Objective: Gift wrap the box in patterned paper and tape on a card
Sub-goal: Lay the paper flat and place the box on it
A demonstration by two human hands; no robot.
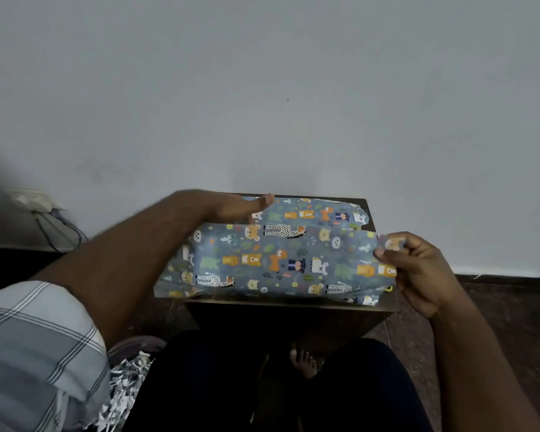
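Since the patterned paper (275,260) draped over the box on the tabletop (293,302) looks thin, floppy and easy to tear, pinching its edge like the right hand (418,269) does seems smart, while the left hand (231,207) hovers flat, fingers straight.

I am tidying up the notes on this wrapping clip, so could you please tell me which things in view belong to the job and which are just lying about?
Part of the job:
- patterned paper, folded over on the small table
- right hand, pinching the paper's right end
- left hand, fingers straight, at the paper's far edge

Lying about:
- shredded paper on the floor
- wall socket with cables

The box and card are not visible.
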